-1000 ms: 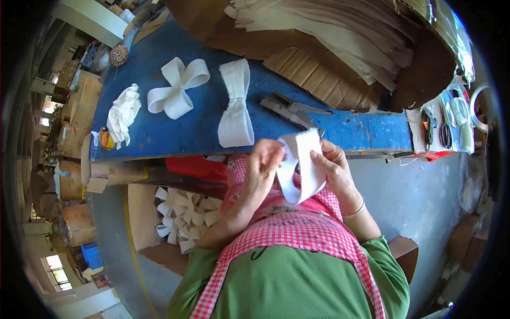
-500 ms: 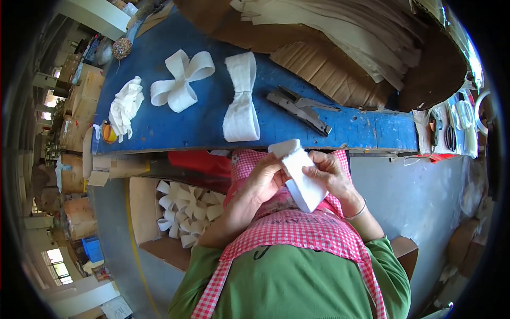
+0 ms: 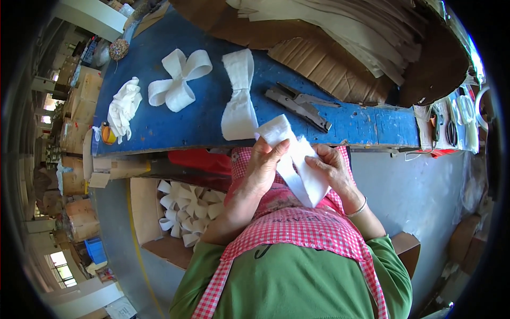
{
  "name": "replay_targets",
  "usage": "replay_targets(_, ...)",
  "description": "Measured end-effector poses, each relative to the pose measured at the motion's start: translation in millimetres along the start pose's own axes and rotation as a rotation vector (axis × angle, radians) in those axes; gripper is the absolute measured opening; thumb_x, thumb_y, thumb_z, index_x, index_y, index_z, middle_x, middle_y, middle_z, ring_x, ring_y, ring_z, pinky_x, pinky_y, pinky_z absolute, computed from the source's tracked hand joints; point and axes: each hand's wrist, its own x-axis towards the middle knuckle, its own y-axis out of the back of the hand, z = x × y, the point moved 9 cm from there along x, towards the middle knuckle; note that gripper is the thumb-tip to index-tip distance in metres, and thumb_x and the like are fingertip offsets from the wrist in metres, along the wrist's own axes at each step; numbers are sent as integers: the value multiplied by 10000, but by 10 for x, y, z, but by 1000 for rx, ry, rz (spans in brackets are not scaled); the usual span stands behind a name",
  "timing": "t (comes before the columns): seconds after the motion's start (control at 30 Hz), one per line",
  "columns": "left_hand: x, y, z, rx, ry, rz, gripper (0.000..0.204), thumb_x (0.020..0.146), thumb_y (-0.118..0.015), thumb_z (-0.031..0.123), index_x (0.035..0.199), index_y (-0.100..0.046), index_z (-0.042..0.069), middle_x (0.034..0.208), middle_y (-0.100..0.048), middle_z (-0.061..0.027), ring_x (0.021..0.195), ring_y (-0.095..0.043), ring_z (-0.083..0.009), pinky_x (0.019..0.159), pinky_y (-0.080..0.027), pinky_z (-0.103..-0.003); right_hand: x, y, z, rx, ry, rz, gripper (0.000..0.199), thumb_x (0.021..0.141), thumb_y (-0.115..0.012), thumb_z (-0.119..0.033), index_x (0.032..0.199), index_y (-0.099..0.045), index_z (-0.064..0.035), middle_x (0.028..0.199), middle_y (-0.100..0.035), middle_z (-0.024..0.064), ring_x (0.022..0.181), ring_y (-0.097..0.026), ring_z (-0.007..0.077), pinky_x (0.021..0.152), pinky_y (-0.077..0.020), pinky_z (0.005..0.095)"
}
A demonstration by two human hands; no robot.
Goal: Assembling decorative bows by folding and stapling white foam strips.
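Observation:
Between my hands, above the checked apron, is a looped white felt strip [image 3: 312, 184]. My left hand [image 3: 261, 166] pinches its left part, where one loop sticks up toward the table edge. With thumb and fingers, my right hand [image 3: 332, 169] grips the strip's right side. Just beyond, a white felt bow [image 3: 237, 98] pinched at its middle lies on the blue table [image 3: 207, 130]. Left of it sits a four-looped white felt bow [image 3: 179, 82]. A metal plier stapler [image 3: 300, 109] rests to the right of the bow.
A cardboard box [image 3: 313, 61] at the far right of the table holds many pale strips. White gloves [image 3: 124, 109] lie at the table's left. Below the table, an open carton [image 3: 146, 212] holds several looped white bows [image 3: 186, 210]. Scissors [image 3: 436, 127] hang at the right.
My hands have moved slightly apart, and the felt strip has opened into wider loops. Its left part now rises higher, over the table edge. The things on the table lie as before.

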Motion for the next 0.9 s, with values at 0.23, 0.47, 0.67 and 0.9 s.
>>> replay_targets(0.23, 30, 26, -38, 94, -42, 64, 399, 781, -699, 254, 1086, -516, 73, 981, -576, -52, 925, -550, -134, 804, -459, -283, -6, -30, -42, -38, -25, -18, 166, 836, -592, -120, 951, -603, 0, 796, -616, 8, 677, -571, 65, 602, -455, 202)
replay_targets(0.47, 58, 35, -62, 142, -79, 84, 417, 784, -697, 248, 1091, -503, 44, 966, -584, -65, 896, -559, -138, 785, -467, -279, -5, -25, -37, 3, -22, -15, 160, 834, -597, -125, 937, -604, -3, 779, -616, 6, 661, -576, 67, 593, -459, 205)
replay_targets(0.67, 83, 18, -71, 121, -90, 64, 337, 786, -694, 182, 1041, -536, 31, 910, -610, -46, 825, -587, -121, 735, -493, -256, -10, -19, -44, -8, -10, -4, 156, 834, -599, -129, 929, -605, -5, 764, -620, 8, 646, -580, 71, 583, -461, 209)
replay_targets(0.9, 83, 55, -116, 124, -94, 75, 335, 778, -701, 173, 1035, -538, 34, 907, -612, -51, 822, -591, -116, 729, -499, -254, -21, -22, -45, -17, -30, -7, 136, 831, -603, -133, 897, -600, -13, 745, -616, 6, 633, -577, 70, 570, -456, 212)
